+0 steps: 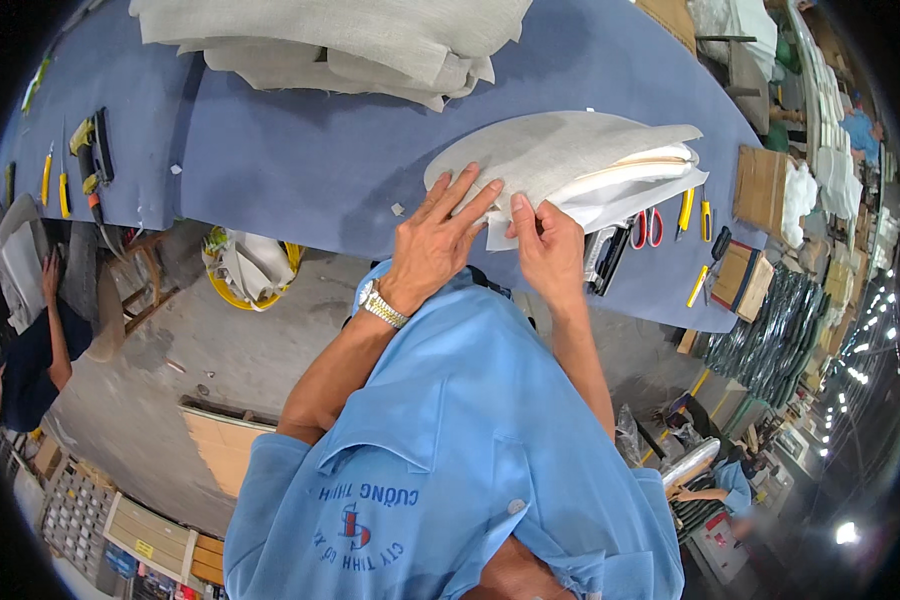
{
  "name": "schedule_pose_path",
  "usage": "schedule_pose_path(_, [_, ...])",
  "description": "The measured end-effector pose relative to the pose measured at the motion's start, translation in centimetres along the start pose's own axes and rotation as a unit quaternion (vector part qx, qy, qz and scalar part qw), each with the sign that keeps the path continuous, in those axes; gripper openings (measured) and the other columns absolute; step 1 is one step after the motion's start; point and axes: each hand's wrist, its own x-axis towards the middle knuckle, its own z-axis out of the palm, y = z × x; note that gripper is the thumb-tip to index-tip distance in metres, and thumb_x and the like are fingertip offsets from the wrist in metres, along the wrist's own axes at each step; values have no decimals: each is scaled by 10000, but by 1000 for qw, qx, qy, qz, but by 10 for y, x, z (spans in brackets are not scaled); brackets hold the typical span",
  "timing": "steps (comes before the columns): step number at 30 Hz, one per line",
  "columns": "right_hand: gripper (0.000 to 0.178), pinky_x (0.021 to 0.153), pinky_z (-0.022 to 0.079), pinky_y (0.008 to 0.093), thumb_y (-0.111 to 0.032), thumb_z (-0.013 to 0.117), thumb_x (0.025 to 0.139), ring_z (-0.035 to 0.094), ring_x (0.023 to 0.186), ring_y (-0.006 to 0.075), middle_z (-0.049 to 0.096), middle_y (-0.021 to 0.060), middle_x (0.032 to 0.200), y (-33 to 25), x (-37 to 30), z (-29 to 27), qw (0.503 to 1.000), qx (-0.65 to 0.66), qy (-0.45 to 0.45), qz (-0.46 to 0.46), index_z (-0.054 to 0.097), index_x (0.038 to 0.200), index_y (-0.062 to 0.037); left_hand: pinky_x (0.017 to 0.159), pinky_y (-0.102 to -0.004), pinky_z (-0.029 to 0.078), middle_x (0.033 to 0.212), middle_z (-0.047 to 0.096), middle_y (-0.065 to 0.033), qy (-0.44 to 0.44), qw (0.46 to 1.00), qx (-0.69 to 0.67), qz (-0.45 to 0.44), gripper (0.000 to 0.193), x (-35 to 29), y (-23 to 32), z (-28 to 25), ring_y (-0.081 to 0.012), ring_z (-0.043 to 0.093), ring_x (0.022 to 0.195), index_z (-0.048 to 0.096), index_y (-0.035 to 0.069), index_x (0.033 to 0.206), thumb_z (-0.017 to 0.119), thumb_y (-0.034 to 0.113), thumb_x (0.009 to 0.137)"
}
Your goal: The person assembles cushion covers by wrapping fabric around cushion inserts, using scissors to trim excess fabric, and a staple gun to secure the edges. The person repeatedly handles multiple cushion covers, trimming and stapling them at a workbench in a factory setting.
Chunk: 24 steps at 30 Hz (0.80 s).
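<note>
One pale-grey, leaf-shaped fabric piece [545, 150] lies left-to-right on the flat blue tabletop [300, 165]; the left hand [438, 242], fingers spread, rests on its left end; the right hand [552, 248], nearer its middle, apparently pinches the near edge.

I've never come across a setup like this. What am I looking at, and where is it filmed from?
No machine here: these are a person's own bare hands. The one picture comes from a wide fisheye camera worn on the head, looking down, so straight edges bend toward the rim. The left hand lies spread on a pale grey cloth; the right hand pinches its near edge. A curved, tan-edged piece shows at the cloth's right end. The blue work surface also bears a stack of grey cloth at the far side, red-handled scissors to the right and a yellow-and-black tool at far left.
</note>
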Motion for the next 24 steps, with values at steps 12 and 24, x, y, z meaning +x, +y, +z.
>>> schedule_pose_path(12, [505,544,483,353,-358,618,1050,731,634,207,695,136,648,-11,34,6,1000,25,3,-18,590,701,6,897,-395,603,1422,636,-144,70,994,-70,-37,573,23,-13,-1,-350,661,1225,596,96,1417,763,106,869])
schedule_pose_path(24, [401,640,505,400,-331,612,1048,690,680,297,718,162,767,1,48,41,995,70,13,-67,677,857,15,744,-359,619,1414,642,-148,32,988,-101,-109,577,33,-28,-13,-328,709,1124,646,265,1416,757,113,871])
